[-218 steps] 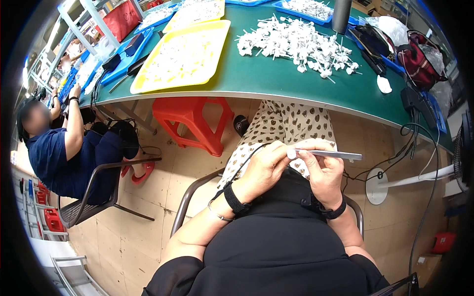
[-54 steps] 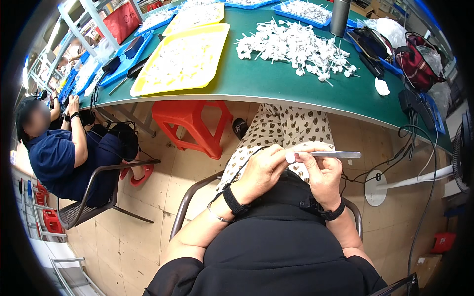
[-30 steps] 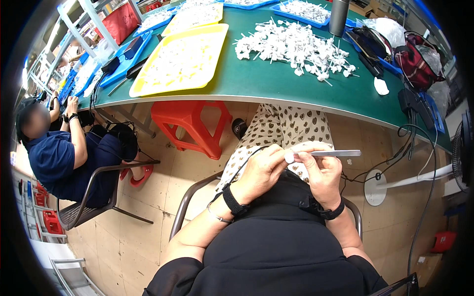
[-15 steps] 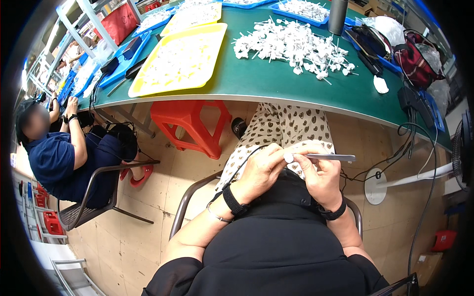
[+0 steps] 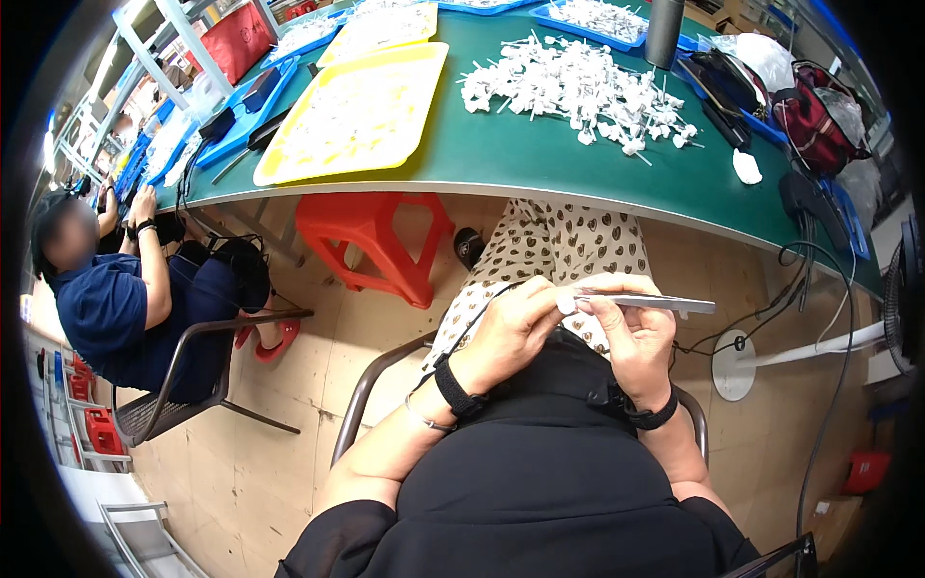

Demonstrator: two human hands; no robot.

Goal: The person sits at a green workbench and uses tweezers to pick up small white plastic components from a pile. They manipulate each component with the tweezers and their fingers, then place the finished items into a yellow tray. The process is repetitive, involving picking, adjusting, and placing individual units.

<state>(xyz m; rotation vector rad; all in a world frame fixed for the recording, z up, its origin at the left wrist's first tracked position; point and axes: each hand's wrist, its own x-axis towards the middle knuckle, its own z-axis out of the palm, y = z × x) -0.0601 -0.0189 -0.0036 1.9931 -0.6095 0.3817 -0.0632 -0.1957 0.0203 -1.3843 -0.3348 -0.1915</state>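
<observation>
Above my lap, my left hand [image 5: 513, 326] pinches a small white round-ended piece [image 5: 566, 303] between thumb and fingers. Close beside it, my right hand [image 5: 636, 339] is closed around silver tweezers [image 5: 679, 304]. Their back end sticks out to the right, and the tips point toward the white piece; whether they touch it I cannot tell. Ahead on the green table [image 5: 482, 166] lies a loose heap of white pieces with thin stems [image 5: 578, 91]. Left of that heap, a yellow tray [image 5: 431, 96] holds many small pale pieces.
Blue trays [image 5: 236, 144] line the table's far and left sides. A dark cylinder [image 5: 665, 34] stands behind the heap; a maroon bag [image 5: 819, 125] lies at right. Under the table is a red stool [image 5: 371, 246]. A seated co-worker [image 5: 125, 299] is at left, a fan [image 5: 901, 289] at right.
My right hand and the tweezers have shifted slightly to the right, and the tweezers have turned so both arms show. My left hand stays nearly in place with the white piece.
</observation>
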